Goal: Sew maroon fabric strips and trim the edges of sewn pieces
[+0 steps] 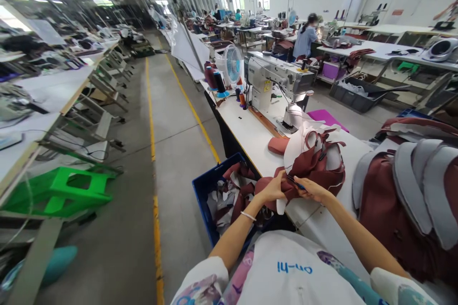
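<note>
Left hand (274, 189) closed in a pinch on the maroon fabric piece (315, 164). Right hand (314, 190), fingers curled, grips a thin dark tool (296, 182) against it, at the white table (250, 138) edge.

White top (286, 252), blue lettering; patterned short sleeves (202, 283); thin bracelet (248, 216), left wrist.

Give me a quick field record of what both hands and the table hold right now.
left hand: grips maroon bundle
right hand: holds thin dark tool against the bundle
table: white, sewing machine behind the bundle
right of bundle: stack of maroon and grey pieces
beside table: blue crate of scraps
</note>
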Motion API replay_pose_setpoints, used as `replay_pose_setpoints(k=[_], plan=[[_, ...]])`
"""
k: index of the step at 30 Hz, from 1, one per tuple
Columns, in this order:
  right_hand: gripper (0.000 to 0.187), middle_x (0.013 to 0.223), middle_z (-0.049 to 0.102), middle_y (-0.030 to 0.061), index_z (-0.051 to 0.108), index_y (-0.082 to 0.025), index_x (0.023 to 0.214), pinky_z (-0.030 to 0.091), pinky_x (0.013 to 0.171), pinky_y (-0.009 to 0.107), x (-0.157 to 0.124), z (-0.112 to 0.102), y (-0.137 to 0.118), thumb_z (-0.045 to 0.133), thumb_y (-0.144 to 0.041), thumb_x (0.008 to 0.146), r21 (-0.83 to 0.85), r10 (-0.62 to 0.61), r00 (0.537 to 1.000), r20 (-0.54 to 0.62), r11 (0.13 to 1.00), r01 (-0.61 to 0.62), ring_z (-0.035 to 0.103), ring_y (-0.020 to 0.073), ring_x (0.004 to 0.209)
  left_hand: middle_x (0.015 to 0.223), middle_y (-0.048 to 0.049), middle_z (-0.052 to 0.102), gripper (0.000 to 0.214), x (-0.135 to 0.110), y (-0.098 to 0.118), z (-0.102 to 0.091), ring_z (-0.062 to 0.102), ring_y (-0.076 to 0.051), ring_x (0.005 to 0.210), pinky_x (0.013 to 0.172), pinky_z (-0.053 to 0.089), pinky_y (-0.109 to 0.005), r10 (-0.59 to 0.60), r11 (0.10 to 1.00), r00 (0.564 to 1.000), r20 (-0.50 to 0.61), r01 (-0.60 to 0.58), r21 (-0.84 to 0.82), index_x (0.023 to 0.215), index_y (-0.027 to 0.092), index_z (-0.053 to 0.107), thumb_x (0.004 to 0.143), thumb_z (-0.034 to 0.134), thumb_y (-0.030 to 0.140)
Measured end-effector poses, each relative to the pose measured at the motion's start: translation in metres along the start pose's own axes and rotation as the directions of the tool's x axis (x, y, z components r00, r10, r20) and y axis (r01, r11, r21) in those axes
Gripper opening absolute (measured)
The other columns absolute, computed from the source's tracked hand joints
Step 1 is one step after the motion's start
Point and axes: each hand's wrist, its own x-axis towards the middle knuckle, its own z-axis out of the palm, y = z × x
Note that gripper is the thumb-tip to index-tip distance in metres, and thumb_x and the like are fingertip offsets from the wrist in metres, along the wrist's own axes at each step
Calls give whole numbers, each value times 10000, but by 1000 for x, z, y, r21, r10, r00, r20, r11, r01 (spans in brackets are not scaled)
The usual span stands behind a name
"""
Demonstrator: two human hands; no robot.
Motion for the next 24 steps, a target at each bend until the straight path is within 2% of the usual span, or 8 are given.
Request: replay_pose_setpoints(k=[8,10,13,16,19,21,22,24], plan=[[556,475,259,-102,397,-213,713,136,356,175,7,6,-2,438,-763,784,-34,-170,976,-140,985,166,162,44,386,783,48,509,908,-6,4,-6,504,-118,679,655,438,-248,59,997,998,21,-58,-42,1393,133,235,618,707,162],[551,541,384,-66,416,-220,757,237,363,186,-1,13,-8,458,-769,763,-55,-232,955,-185,973,225,301,72,423,825,31,518,863,-14,15,-8,514,-120,714,699,440,-256,93,994,995,-36,-95,-59,1385,143,260,652,712,199],[524,820,582,18,471,-222,860,447,501,238,-19,34,-17,672,-666,670,-133,-347,914,-210,936,325,543,157,688,979,-30,533,860,-27,41,-5,540,-160,862,820,444,-303,150,988,969,-195,-153,3,1391,172,284,673,743,285],[454,836,603,32,438,-214,788,495,648,288,-39,59,-26,712,-563,694,-237,-517,784,-343,855,461,557,178,760,1121,-83,527,902,-39,72,1,526,-216,1001,957,391,-400,212,973,909,-360,-161,165,1451,209,222,711,725,321],[395,753,576,22,404,-208,703,480,703,302,-60,69,-37,670,-492,773,-352,-618,615,-490,785,509,540,162,713,1285,-116,493,1017,-48,98,-4,509,-246,1068,1011,348,-454,310,943,887,-343,-241,231,1502,254,90,721,733,357],[380,748,565,24,416,-208,692,482,705,305,-74,63,-47,673,-475,776,-388,-655,565,-502,754,529,553,168,718,1391,-134,436,1095,-52,108,-15,496,-260,1122,1024,351,-440,362,928,901,-241,-323,188,1508,257,79,681,780,410],[387,741,561,23,409,-213,694,487,689,305,-79,58,-53,676,-482,770,-383,-667,560,-492,743,549,559,170,709,1386,-129,456,1048,-53,112,-21,497,-262,1132,1027,352,-426,362,927,914,-185,-333,171,1496,250,160,676,787,431],[423,713,553,14,365,-227,706,488,632,297,-87,42,-68,657,-528,763,-373,-684,545,-485,725,579,556,164,657,1211,-98,597,721,-54,119,-32,532,-247,1067,997,369,-388,298,943,949,-108,-275,189,1347,220,456,729,743,454]])
